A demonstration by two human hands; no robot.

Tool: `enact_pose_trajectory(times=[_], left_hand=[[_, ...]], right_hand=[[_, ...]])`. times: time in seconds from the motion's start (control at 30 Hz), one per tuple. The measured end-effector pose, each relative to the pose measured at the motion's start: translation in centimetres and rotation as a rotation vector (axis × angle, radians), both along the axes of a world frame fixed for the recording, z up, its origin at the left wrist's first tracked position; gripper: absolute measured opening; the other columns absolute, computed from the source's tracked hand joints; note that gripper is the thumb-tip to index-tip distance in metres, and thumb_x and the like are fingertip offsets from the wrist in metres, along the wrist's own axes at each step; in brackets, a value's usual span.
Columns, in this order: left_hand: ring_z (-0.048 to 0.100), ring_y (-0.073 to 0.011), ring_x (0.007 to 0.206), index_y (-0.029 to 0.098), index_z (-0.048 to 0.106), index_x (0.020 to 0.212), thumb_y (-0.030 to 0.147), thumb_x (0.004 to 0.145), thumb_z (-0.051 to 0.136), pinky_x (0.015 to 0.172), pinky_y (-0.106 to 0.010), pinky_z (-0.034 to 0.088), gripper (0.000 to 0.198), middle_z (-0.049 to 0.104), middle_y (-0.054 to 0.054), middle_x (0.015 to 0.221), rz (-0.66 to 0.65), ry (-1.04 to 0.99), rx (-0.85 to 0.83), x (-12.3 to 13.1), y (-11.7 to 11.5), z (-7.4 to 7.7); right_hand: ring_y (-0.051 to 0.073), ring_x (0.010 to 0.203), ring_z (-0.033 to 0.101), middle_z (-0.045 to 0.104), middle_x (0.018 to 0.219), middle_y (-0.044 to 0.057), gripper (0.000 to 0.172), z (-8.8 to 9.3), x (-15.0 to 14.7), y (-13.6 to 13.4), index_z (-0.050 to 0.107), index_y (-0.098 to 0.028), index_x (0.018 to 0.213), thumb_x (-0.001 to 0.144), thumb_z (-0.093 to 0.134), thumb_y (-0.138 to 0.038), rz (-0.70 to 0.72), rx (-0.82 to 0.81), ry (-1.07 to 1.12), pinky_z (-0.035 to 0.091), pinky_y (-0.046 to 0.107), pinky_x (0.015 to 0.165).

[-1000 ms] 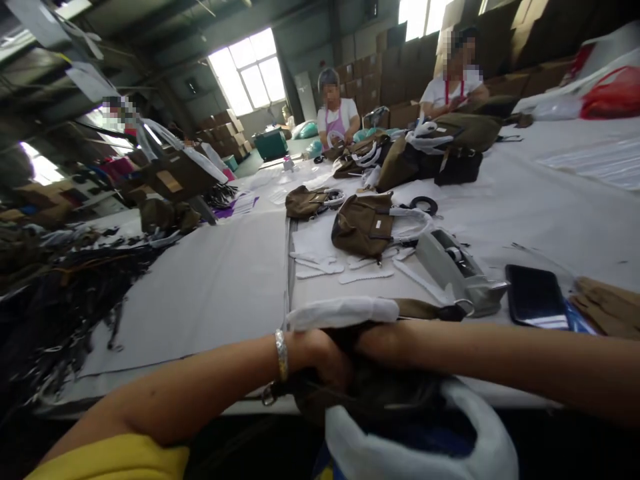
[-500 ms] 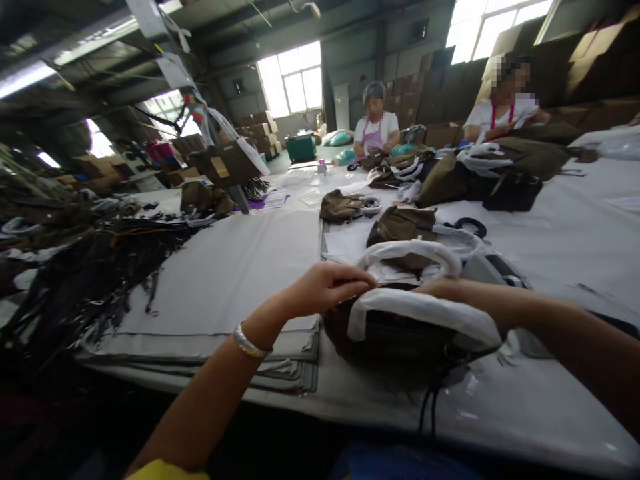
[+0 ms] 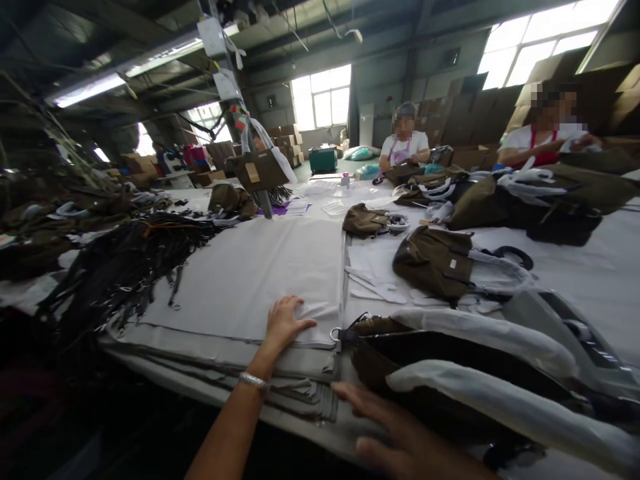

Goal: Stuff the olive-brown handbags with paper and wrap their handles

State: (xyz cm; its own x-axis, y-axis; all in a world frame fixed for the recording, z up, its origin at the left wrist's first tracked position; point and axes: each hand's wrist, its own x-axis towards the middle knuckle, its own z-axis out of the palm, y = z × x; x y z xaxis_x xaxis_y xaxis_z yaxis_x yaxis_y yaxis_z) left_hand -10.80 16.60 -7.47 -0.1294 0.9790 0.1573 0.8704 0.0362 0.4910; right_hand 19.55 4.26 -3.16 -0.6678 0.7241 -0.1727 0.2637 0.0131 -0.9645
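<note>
My left hand point(image 3: 285, 323) lies with fingers spread on the top sheet of a stack of pale grey sheets point(image 3: 240, 287). Nothing is held in it. My right hand point(image 3: 395, 427), slightly blurred, is at the table's front edge, fingers apart and holding nothing. Just beyond it lies an olive-brown handbag point(image 3: 450, 360), its zip top open toward me. Both handles of the bag, such as the near handle point(image 3: 480, 393), are wrapped in white material. A metal ring at the bag's left end reaches the stack's edge.
A heap of black straps point(image 3: 130, 273) lies left of the stack. Another brown handbag point(image 3: 433, 260) and a grey device point(image 3: 565, 340) lie beyond the open bag. Across the table, one person point(image 3: 404, 140) and another person point(image 3: 545, 137) handle items. A post point(image 3: 265, 200) rises behind the stack.
Both hands have left the bag. The left hand now rests on the sheets, and the right hand has come down in front of the bag. The view has shifted, showing more of the bag's opening.
</note>
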Motion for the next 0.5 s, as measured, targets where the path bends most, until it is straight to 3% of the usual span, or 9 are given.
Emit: enact_pose_trajectory(times=[0.03, 0.1, 0.23, 0.33, 0.43, 0.5], left_hand=[[0.055, -0.0302, 0.123, 0.018, 0.068, 0.110, 0.041, 0.071, 0.084, 0.108, -0.049, 0.039, 0.048, 0.065, -0.010, 0.128, 0.010, -0.008, 0.002, -0.1, 0.1, 0.0], [0.058, -0.0275, 0.118, 0.017, 0.069, 0.105, 0.040, 0.080, 0.078, 0.106, -0.050, 0.040, 0.035, 0.067, -0.008, 0.122, 0.035, -0.039, 0.015, -0.3, 0.2, 0.1], [0.065, -0.0216, 0.099, 0.015, 0.069, 0.095, 0.040, 0.094, 0.062, 0.095, -0.044, 0.049, 0.027, 0.071, -0.006, 0.103, 0.067, -0.143, 0.031, -1.1, 0.7, 0.3], [0.067, -0.0200, 0.086, 0.013, 0.069, 0.090, 0.039, 0.095, 0.059, 0.085, -0.038, 0.052, 0.028, 0.071, -0.003, 0.088, 0.052, -0.227, 0.030, -1.7, 0.1, 1.2], [0.068, -0.0210, 0.086, 0.014, 0.073, 0.088, 0.036, 0.092, 0.059, 0.081, -0.032, 0.051, 0.026, 0.074, -0.003, 0.086, 0.014, -0.299, 0.017, -1.0, -3.0, 2.4], [0.069, -0.0209, 0.086, 0.017, 0.076, 0.085, 0.037, 0.087, 0.064, 0.079, -0.027, 0.051, 0.023, 0.076, -0.002, 0.085, -0.043, -0.346, -0.029, 0.7, -6.5, 3.2]], right_hand=[[0.032, 0.143, 0.041, 0.040, 0.157, -0.001, 0.064, -0.5, -1.4, 0.8, 0.045, -0.038, 0.148, 0.088, 0.065, -0.050, 0.026, 0.020, 0.010, 0.025, 0.051, 0.121], [0.030, 0.144, 0.039, 0.031, 0.162, 0.003, 0.070, -1.9, -3.8, 2.5, 0.036, -0.033, 0.154, 0.091, 0.061, -0.053, -0.082, 0.049, 0.100, 0.026, 0.050, 0.121], [0.028, 0.144, 0.039, 0.037, 0.159, 0.013, 0.088, -4.6, -7.6, 6.1, 0.041, -0.020, 0.152, 0.081, 0.066, -0.067, -0.401, -0.099, 0.415, 0.033, 0.043, 0.119], [0.028, 0.143, 0.042, 0.039, 0.158, 0.015, 0.095, -5.2, -9.3, 8.6, 0.041, -0.018, 0.152, 0.078, 0.069, -0.070, -0.520, -0.271, 0.554, 0.037, 0.040, 0.117], [0.027, 0.138, 0.048, 0.043, 0.154, 0.018, 0.092, -4.9, -10.3, 10.9, 0.040, -0.015, 0.152, 0.084, 0.053, -0.077, -0.535, -0.350, 0.598, 0.044, 0.040, 0.112], [0.030, 0.130, 0.057, 0.056, 0.143, 0.019, 0.087, -4.5, -10.4, 12.1, 0.053, -0.014, 0.143, 0.085, 0.046, -0.080, -0.530, -0.361, 0.610, 0.049, 0.043, 0.106]])
